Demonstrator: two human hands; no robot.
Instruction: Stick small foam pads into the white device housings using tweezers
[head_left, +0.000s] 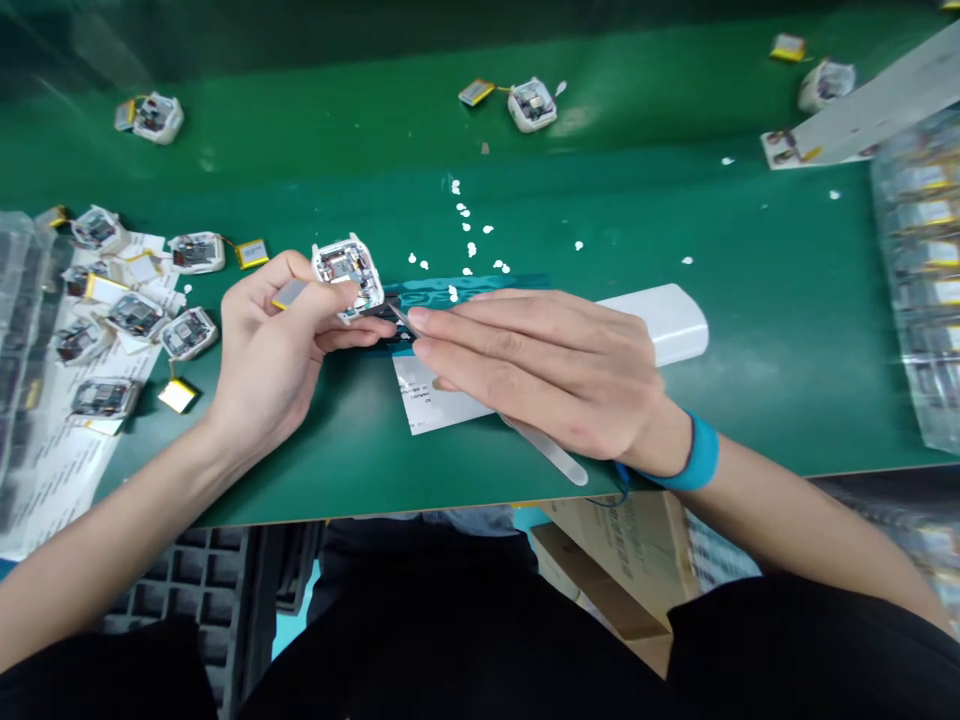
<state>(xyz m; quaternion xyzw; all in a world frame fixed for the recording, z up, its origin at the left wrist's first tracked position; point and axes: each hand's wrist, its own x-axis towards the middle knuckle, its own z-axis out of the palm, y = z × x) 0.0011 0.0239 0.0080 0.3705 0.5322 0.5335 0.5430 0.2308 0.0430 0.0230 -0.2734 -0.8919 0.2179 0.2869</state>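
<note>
My left hand [274, 335] grips an opened white watch case [347, 270] with its circuit board showing. A flat battery [288, 293] lies beside the thumb of that hand. Between the fingers of my right hand [536, 365] is a pair of metal tweezers [551, 452]. The tweezers' tip is close to the lower right edge of the case; whether it touches, I cannot tell. A printed white sheet [420, 400] lies partly under my right hand. Just behind that hand lies a smooth white plastic piece [660, 322], partly covered.
Several opened cases with batteries [136, 315] lie on paper at the left. Small white stickers [471, 249] dot the green table [315, 450]. More cases [532, 105] stand along the back. A clear tray [930, 260] of units is at the right, beside a white bracket [877, 100].
</note>
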